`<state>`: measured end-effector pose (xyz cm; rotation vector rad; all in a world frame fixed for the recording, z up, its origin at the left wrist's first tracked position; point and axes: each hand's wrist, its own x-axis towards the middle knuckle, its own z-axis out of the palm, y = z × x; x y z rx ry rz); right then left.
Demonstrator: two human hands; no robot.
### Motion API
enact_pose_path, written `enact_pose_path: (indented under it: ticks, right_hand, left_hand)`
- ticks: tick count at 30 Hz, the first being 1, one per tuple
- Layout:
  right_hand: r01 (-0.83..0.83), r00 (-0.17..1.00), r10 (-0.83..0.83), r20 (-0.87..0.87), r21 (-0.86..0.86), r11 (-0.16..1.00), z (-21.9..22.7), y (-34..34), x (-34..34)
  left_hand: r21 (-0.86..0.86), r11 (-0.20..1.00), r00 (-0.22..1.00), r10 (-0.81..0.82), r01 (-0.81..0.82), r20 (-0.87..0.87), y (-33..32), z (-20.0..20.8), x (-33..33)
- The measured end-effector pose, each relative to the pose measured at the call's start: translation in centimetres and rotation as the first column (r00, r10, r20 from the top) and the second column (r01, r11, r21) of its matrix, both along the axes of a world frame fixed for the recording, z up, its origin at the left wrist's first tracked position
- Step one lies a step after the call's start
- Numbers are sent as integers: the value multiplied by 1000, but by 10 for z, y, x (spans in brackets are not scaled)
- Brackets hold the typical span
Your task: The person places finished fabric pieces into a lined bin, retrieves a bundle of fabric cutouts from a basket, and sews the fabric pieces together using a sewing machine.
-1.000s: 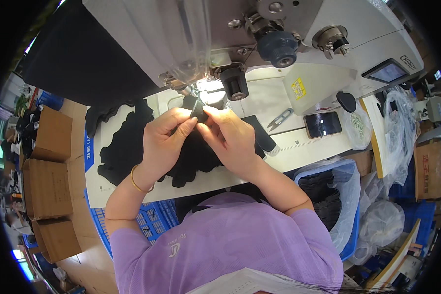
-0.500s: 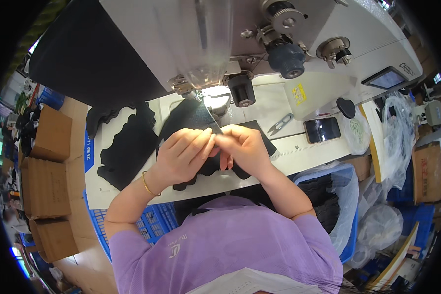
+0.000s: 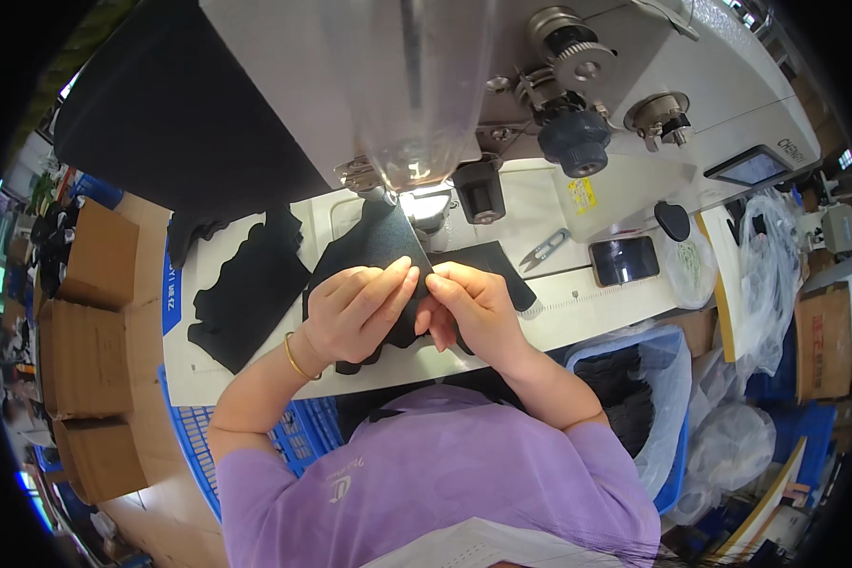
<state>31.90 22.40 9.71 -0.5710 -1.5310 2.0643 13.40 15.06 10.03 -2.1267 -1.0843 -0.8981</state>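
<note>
A black fabric piece (image 3: pixel 369 239) runs from beneath the sewing machine's lit needle area toward me. My left hand (image 3: pixel 358 312) is closed in a pinch on its near right edge, fingertips pressed together. Just to the right, my right hand (image 3: pixel 473 301) pinches the same edge between thumb and forefinger, its other fingers curled underneath. A small gap separates the two sets of fingertips. More dark cloth hangs below the hands, partly hidden by them. The sewing machine (image 3: pixel 350 76) stands directly beyond, its needle hard to make out.
Cut black pieces (image 3: pixel 251 289) lie on the white table (image 3: pixel 596 301) at left, another (image 3: pixel 488 270) at right. Thread snips (image 3: pixel 545 250) and a phone (image 3: pixel 625 260) rest farther right. A lined blue bin (image 3: pixel 674 417) holds dark pieces; a blue basket (image 3: pixel 298 435) sits below left.
My fingertips have drawn slightly apart and a little lower, still at the fabric's edge. The machine appears shifted right and down as the view moves.
</note>
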Motion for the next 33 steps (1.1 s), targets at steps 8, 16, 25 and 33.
enact_pose_path:
  ticks: [8,16,25,33]
  right_hand:
    - [30,999,-29,-21,89,996,3,6,-17]
    - [88,994,-78,-77,132,987,-4,15,-43]
    - [52,995,-43,-88,94,994,-5,15,-43]
    - [36,998,-29,-60,117,992,-1,12,-41]
  left_hand:
    - [32,999,999,35,-35,5,9,-5,-13]
    - [58,998,999,38,-39,28,26,-7,-33]
    - [67,988,990,134,-136,35,43,-1,-40]
    - [111,984,988,132,-140,79,51,-7,-45]
